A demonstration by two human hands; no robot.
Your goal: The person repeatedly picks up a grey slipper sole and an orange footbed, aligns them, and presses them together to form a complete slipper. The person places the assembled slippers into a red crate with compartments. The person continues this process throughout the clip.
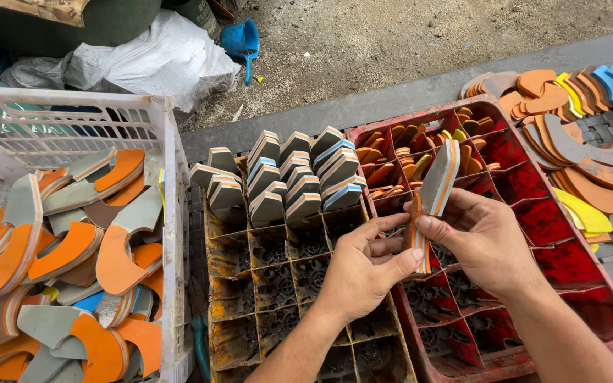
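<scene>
Right now your left hand (363,266) and right hand (484,237) meet above the two crates, and both have their fingers clamped on a grey and orange foam piece (440,177), your left thumb pressing its lower end. It stands upright, held over the seam between the yellow crate (239,280) and the red crate (569,284). Upright grey pieces (278,177) fill the far cells of the yellow crate, and small orange scraps (399,152) sit in the far cells of the red one. To your left, a white basket (172,213) holds a heap of curved orange and grey offcuts (72,262). More flat cutouts (576,135) lie at the far right.
</scene>
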